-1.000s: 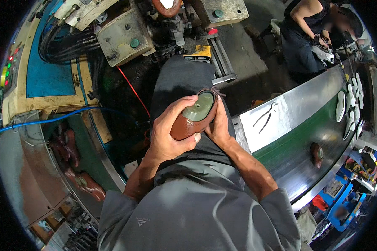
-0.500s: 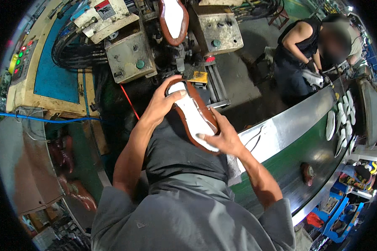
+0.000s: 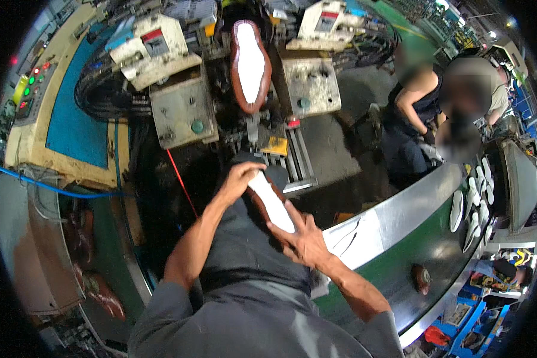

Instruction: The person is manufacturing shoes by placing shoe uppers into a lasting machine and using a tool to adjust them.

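Over my lap I hold a brown leather shoe upper [image 3: 260,204], sole side up, with a white insole [image 3: 278,210] on its underside. My left hand [image 3: 240,181] grips its far end, the fingers bent over the edge. My right hand [image 3: 306,240] is closed around the near end, thumb and fingers along the sides. Ahead of me, a second brown shoe upper [image 3: 239,89] with a white insole [image 3: 249,65] sits sole up in the machine [image 3: 185,110]. Neither hand touches that one.
At left stands a control panel [image 3: 33,89] with lit buttons, a blue hose [image 3: 59,190] below it. Brown shoes [image 3: 101,293] lie at lower left. To the right, a metal-edged green conveyor [image 3: 376,280] carries a shoe [image 3: 421,278] and several white insoles [image 3: 474,200]. Co-workers [image 3: 414,113] stand beyond.
The held shoe upper has tilted, showing less of its white underside. Both hands have shifted on it and sit lower in view. More of the machine and its shoe upper now shows.
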Available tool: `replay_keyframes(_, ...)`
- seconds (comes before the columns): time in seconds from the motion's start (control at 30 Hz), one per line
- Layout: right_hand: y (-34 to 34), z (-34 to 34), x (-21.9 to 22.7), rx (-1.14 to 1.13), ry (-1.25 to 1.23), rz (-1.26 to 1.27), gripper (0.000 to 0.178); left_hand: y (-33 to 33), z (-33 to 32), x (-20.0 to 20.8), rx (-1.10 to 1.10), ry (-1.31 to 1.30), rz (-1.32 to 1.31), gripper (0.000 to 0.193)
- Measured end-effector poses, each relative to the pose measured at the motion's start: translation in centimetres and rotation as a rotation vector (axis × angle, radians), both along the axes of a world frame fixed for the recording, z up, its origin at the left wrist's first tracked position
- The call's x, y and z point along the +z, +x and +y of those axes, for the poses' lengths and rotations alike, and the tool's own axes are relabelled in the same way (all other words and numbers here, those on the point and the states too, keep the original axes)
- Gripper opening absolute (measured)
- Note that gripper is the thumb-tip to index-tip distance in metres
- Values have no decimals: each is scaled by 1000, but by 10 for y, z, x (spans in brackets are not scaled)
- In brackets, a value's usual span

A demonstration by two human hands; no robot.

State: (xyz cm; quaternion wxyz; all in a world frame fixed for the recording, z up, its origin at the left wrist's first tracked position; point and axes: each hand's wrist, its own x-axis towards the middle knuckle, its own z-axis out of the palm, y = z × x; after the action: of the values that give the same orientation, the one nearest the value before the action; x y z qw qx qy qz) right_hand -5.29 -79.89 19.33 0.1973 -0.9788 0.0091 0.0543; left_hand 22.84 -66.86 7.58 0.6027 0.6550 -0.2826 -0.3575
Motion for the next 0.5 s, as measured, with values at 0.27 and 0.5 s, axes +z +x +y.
replay_keyframes(0.27,22,-20,15,83,4,86,91,-5,-33,6,156,51,25,45)
replay_keyframes(0.5,18,-37,43,-206,133,-2,82,88,-64,75,717,-252,-140,39)
